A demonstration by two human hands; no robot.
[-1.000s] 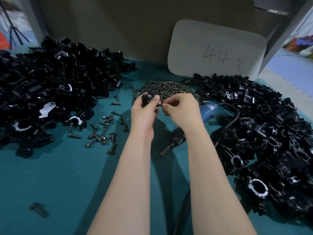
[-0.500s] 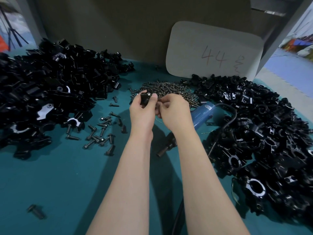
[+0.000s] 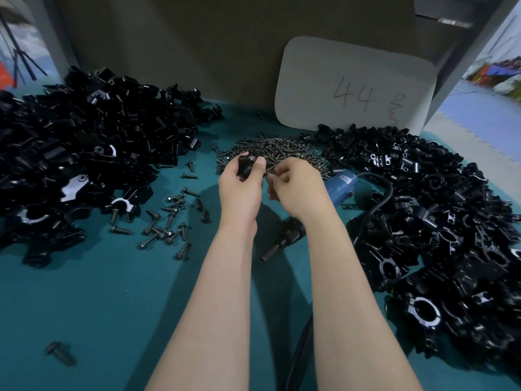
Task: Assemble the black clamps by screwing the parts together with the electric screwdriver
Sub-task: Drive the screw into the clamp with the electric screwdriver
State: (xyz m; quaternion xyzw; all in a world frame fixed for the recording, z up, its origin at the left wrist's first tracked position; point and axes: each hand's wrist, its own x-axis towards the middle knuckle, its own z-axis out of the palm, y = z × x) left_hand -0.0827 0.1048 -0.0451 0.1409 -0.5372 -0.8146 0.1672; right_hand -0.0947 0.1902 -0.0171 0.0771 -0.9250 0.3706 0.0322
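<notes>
My left hand grips a black clamp part above the green table, just in front of a pile of small screws. Close beside it, my right hand has its fingers curled at the clamp's right side, pinching something too small to make out. The electric screwdriver, blue-bodied with a black nose, lies on the table under my right forearm, its cable looping to the right.
A big heap of black clamp parts fills the left, another heap the right. Loose bolts are scattered left of my left arm; one bolt lies near the front left. A card marked 44 leans on the back wall.
Both hands stay together over the screw pile with the clamp part in the left. The right fingers have shifted slightly at the part's side.
</notes>
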